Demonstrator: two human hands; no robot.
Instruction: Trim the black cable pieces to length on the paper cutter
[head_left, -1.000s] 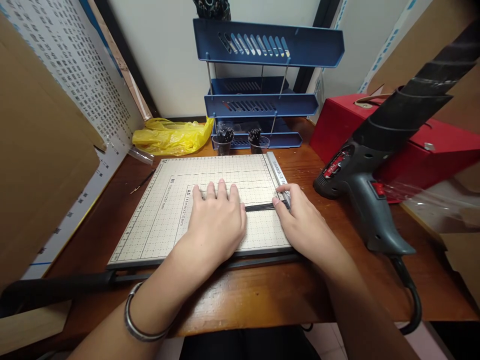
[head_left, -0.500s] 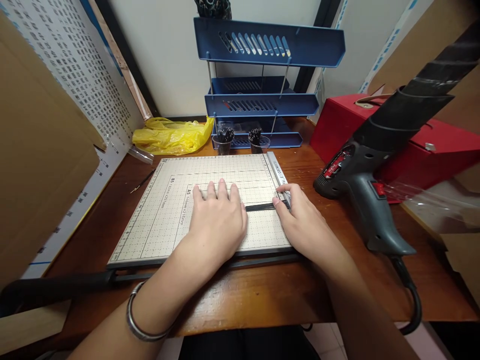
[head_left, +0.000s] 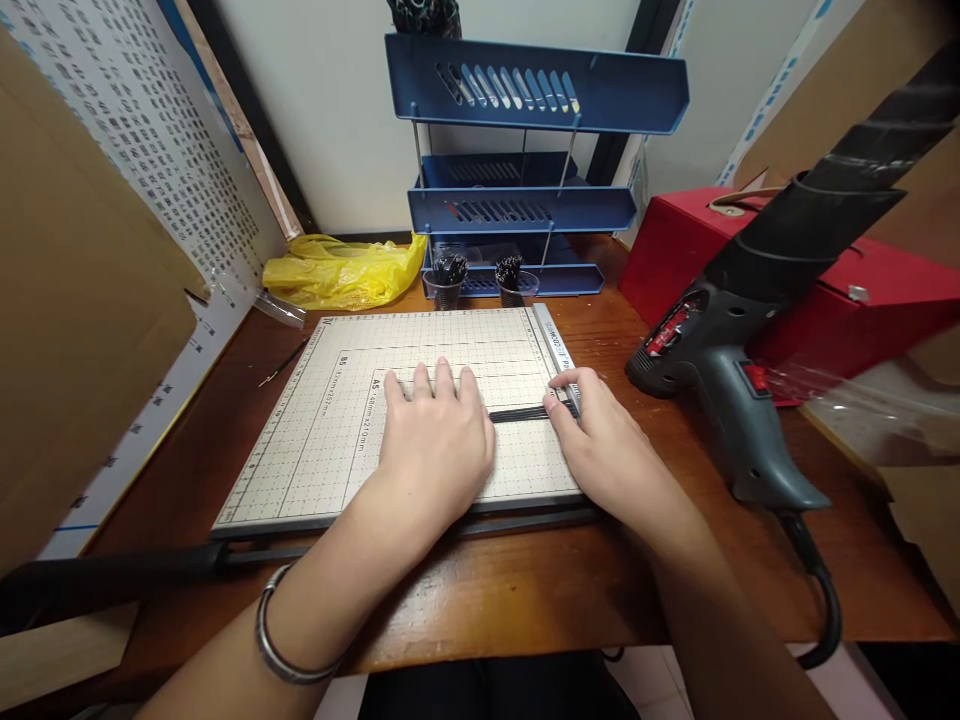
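Observation:
A grey gridded paper-cutter board (head_left: 330,440) lies on the wooden desk. A thin bundle of black strips (head_left: 521,413) lies across it, reaching the ruler edge (head_left: 551,345) on the right. My left hand (head_left: 435,440) rests flat on the board with fingers stretched out, pressing the left part of the strips. My right hand (head_left: 600,440) sits at the board's right edge, thumb and fingertips pinched on the right end of the strips at the ruler. The cutter's black handle (head_left: 97,580) lies along the desk front at lower left.
A grey heat gun (head_left: 727,390) lies to the right, against a red box (head_left: 825,280). Behind the board stand two small cups of black pieces (head_left: 480,280), a blue stacked tray rack (head_left: 525,170) and a yellow plastic bag (head_left: 337,270). Cardboard sheets flank both sides.

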